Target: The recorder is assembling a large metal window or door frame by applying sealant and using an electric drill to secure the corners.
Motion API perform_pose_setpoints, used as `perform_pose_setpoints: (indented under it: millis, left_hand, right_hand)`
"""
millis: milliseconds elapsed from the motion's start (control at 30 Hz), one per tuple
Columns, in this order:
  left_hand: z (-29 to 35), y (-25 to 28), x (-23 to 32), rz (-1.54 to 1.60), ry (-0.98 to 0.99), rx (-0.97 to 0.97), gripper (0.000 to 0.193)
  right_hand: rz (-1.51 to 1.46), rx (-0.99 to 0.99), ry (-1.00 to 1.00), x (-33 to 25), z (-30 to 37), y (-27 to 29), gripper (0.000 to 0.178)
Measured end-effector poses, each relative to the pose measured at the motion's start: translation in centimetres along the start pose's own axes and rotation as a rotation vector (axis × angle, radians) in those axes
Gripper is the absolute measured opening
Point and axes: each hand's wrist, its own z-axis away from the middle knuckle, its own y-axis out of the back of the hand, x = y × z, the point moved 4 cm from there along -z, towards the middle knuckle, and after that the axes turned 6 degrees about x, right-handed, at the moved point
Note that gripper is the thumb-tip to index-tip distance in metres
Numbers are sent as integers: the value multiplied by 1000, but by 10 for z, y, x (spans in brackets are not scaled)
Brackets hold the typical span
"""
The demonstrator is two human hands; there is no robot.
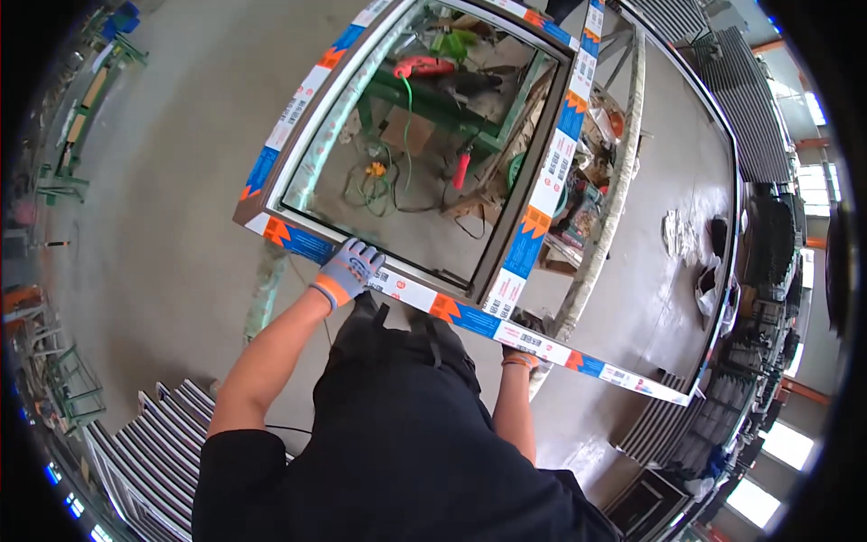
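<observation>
A large window frame (411,291) lies in front of me, covered with white, blue and orange protective tape. Its left part holds a glass pane (361,154); the right part is an opening without a visible pane. My left hand (350,272), in a grey and orange glove, grips the near edge, its fingers curled over the tape. Farther right, my right hand (518,355) holds the same near edge from below; the frame hides most of its fingers.
Through the glass show a green workbench (433,113), a red power tool (424,67), a red-handled tool (461,170) and a cable on the floor. A pale support bar (614,203) runs beneath the frame's right part. Stacked metal profiles (167,447) lie at lower left.
</observation>
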Motion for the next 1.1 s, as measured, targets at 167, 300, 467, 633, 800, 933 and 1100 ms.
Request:
perform_pose_setpoints:
  millis: [167, 300, 467, 633, 800, 933, 1100]
  left_hand:
    - [-16, -3, 10, 53, -55, 23, 35]
    - [-12, -1, 1, 63, -53, -15, 31]
    - [-16, 2, 6, 59, -65, 6, 30]
    - [-17, 4, 6, 170, -73, -20, 36]
    - [-3, -8, -5, 98, -47, -77, 45]
    - [-18, 9, -4, 205, -117, -152, 60]
    - [-30, 24, -16, 322, -215, -227, 75]
  right_hand:
    - [-146, -57, 17, -25, -17, 36, 55]
    - [-106, 101, -2, -4, 14, 1, 61]
    - [-77, 28, -65, -27, -22, 66, 59]
    - [166, -366, -366, -104, -29, 145, 50]
    - [1053, 493, 529, -69, 81, 66, 30]
    - [1296, 366, 1147, -87, 119, -8, 19]
    - [1744, 290, 1351, -59, 96, -63, 15]
